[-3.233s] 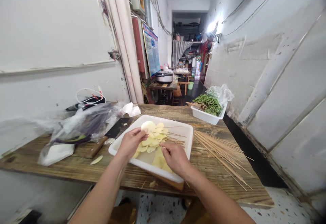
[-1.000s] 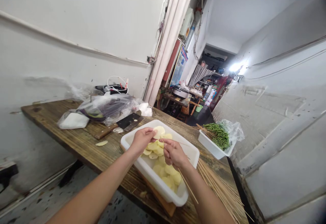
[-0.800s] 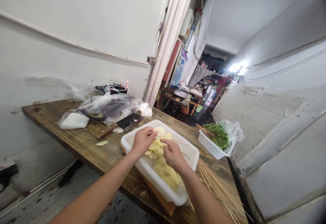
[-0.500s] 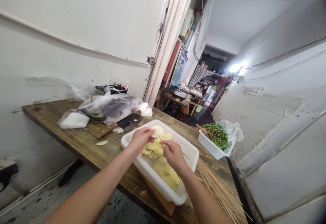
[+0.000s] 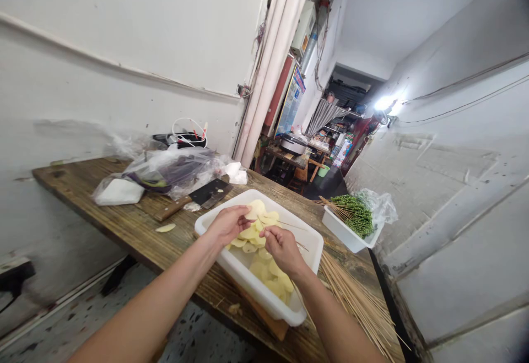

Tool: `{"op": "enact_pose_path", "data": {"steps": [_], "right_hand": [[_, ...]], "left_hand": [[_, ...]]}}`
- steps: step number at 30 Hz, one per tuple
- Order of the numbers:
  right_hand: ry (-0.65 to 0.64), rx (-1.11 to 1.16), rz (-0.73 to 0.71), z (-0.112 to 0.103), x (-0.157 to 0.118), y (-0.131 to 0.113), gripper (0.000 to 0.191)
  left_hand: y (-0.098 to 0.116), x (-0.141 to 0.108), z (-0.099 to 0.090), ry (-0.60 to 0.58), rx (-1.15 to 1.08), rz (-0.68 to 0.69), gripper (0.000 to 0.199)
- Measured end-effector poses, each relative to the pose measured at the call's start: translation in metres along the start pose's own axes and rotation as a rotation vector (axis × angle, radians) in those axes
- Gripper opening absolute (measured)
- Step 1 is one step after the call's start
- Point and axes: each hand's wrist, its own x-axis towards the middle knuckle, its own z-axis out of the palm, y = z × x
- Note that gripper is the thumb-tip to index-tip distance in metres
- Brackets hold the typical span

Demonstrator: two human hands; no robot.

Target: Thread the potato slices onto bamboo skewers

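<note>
A white plastic tub (image 5: 311,248) in front of me holds many thin, pale yellow potato slices (image 5: 278,280). Over its far part, my left hand (image 5: 230,224) pinches a potato slice (image 5: 257,207) between thumb and fingers. My right hand (image 5: 281,246), just to the right, is closed on a thin bamboo skewer (image 5: 261,223), whose tip points up toward that slice. Whether the tip pierces the slice I cannot tell. Other skewers (image 5: 295,226) lie across the right side of the tub, partly hidden by my right hand.
Loose bamboo skewers (image 5: 355,302) spread over the wooden table (image 5: 99,209) at right. Beyond them stands a white bin (image 5: 345,233) of skewered green vegetables (image 5: 356,214). A cleaver (image 5: 194,198), a stray slice (image 5: 166,228) and plastic bags (image 5: 173,167) lie at left.
The left fingers have shifted slightly around the slice and look a little more spread. The right hand stays almost in place with the skewer. The camera view has moved slightly.
</note>
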Motion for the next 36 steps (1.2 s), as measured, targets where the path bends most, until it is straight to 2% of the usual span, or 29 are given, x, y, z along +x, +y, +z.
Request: {"op": "enact_pose_path", "data": {"steps": [5,11,17,21,25,27,31,36], "right_hand": [[0.025,-0.071,-0.021,-0.001,-0.002,-0.001,0.022],[0.067,-0.178,-0.035,-0.001,-0.001,-0.001,0.022],[0.096,-0.127,0.035,0.001,0.008,-0.004,0.021],[0.073,-0.085,0.117,-0.003,0.007,-0.007,0.023],[0.029,-0.201,0.079,-0.016,-0.015,-0.007,0.017],[0.032,-0.283,0.044,-0.021,-0.028,-0.006,0.022],[0.114,-0.345,0.003,-0.020,-0.040,-0.007,0.026],[0.165,-0.264,0.041,-0.014,-0.033,-0.008,0.024]], "left_hand": [[0.002,0.000,-0.001,-0.034,0.007,-0.073,0.011],[0.003,0.000,-0.002,-0.076,0.048,-0.080,0.010],[-0.001,-0.005,0.002,-0.159,0.141,-0.092,0.006],[-0.002,-0.004,0.001,-0.063,0.055,-0.010,0.005],[0.001,0.001,-0.001,0.099,-0.045,0.032,0.009],[0.002,0.001,-0.001,0.107,-0.034,0.029,0.008],[0.000,-0.006,0.002,-0.009,0.094,-0.010,0.007],[-0.008,-0.019,0.007,-0.215,0.267,-0.121,0.005]]}}
